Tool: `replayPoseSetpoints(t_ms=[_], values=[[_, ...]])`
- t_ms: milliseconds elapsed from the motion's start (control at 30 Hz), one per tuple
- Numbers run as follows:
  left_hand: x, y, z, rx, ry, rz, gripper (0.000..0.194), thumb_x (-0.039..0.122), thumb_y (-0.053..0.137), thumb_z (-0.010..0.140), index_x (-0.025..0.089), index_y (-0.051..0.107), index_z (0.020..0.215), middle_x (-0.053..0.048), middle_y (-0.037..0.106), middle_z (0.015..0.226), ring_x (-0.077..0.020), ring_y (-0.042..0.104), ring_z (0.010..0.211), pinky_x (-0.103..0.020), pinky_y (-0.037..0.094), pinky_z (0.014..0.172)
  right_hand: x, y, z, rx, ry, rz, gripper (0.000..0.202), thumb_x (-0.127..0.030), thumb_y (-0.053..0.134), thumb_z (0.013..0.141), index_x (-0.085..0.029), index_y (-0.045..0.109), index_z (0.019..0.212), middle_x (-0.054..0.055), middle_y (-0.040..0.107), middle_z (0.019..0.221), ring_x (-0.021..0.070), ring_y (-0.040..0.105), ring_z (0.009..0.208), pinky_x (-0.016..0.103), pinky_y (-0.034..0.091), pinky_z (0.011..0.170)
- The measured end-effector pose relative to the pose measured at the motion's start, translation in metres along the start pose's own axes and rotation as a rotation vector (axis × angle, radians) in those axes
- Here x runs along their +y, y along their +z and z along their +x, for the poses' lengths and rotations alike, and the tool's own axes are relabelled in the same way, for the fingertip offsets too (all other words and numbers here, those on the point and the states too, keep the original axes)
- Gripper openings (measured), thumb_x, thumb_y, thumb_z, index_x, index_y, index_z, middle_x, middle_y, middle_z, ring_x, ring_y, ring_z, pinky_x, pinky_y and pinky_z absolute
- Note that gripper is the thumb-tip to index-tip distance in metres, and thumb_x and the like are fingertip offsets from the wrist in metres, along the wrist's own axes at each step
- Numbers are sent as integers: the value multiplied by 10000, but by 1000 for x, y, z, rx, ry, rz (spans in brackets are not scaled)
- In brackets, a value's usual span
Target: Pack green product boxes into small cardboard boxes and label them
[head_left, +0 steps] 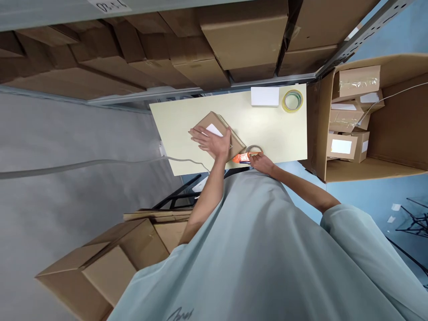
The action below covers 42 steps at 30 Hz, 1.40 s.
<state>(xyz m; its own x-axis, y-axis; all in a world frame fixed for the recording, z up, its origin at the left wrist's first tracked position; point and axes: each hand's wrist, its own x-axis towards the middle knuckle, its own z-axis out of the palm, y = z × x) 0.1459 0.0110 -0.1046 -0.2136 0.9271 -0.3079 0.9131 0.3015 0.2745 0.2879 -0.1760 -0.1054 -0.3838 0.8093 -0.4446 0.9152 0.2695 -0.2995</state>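
A small cardboard box [209,119] with a white label [214,129] lies turned at an angle on the cream tabletop [267,129]. My left hand [214,141] lies flat across its top, fingers stretched out and partly over the label. Just right of the box, near the table's front edge, is an orange tape dispenser [241,158] with white markings. The fingers of my right hand [261,162] are closed around its right end. A tape roll [254,148] shows right behind it; whether the two are joined is hard to see.
At the table's back right sit a white stack of labels [265,96] and a yellowish tape roll [292,101]. A large open carton [397,171] with several small boxes stands at right. Shelved cartons [244,40] line the back. A cable [100,163] crosses from the left. Cardboard boxes [110,263] stand lower left.
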Motion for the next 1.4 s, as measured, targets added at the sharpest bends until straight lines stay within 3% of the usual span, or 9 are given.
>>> replayPoseSetpoints(t_ms=[233,500,600,867,933,1033,1133,1267,1400], values=[[1,-9,-11,-37,140,115,1191,616,745,902,129,202,1845,-259,-43,1929,-602,-47,1756,-848,179,1323,13,-6,-5,38,-17,-12,413,-3,349,1086,-6,682,1331,205,835,1071,281,746,930,456,510,1042],[-15,-15,-7,-84,333,83,1175,531,769,839,126,281,1828,-249,37,1932,-591,-60,1759,-813,134,1345,124,-24,-57,-24,77,-110,467,-89,299,1122,42,643,1409,261,836,1094,332,749,991,501,415,1133],[-17,-16,-7,-119,411,103,1198,557,771,824,126,283,1831,-235,46,1936,-590,-59,1759,-792,120,1360,143,-33,-49,-27,90,-101,442,-131,341,1128,43,636,1407,270,840,1092,331,757,974,488,403,1099],[-26,-41,2,-415,808,168,1236,674,834,795,174,347,1815,-205,91,1939,-523,-106,1782,-747,34,1403,78,-40,32,-35,31,-68,518,-55,323,1090,92,559,1527,283,831,1202,347,790,1079,507,375,1138],[-29,-46,2,-421,766,181,1310,739,832,797,147,281,1828,-248,60,1931,-530,-108,1779,-775,36,1390,65,-35,32,-48,46,-46,541,-63,337,1090,114,518,1567,298,824,1218,364,790,1104,516,390,1145],[-31,-41,-5,-323,519,184,1480,820,826,781,81,101,1838,-351,-8,1897,-575,-45,1769,-837,100,1348,50,-27,25,-55,91,1,558,-100,370,1098,131,478,1595,315,819,1204,378,788,1090,527,419,1135],[-29,-29,-16,-234,414,186,1493,824,814,798,72,39,1830,-401,60,1869,-580,64,1759,-854,131,1330,39,-21,19,-44,143,75,534,-154,397,1122,118,508,1568,310,826,1167,365,790,1039,518,462,1091],[-28,-27,-19,-206,497,235,1468,756,863,774,53,108,1818,-420,193,1826,-575,219,1716,-801,157,1354,29,-16,16,-2,193,134,488,-170,422,1131,90,571,1516,284,843,1131,334,800,981,494,492,1047],[-34,-44,-6,-357,724,293,1442,695,907,720,32,212,1797,-409,227,1815,-571,234,1709,-741,138,1385,24,-12,8,9,118,85,488,-108,421,1104,74,571,1532,254,850,1114,309,805,921,485,491,1049]])
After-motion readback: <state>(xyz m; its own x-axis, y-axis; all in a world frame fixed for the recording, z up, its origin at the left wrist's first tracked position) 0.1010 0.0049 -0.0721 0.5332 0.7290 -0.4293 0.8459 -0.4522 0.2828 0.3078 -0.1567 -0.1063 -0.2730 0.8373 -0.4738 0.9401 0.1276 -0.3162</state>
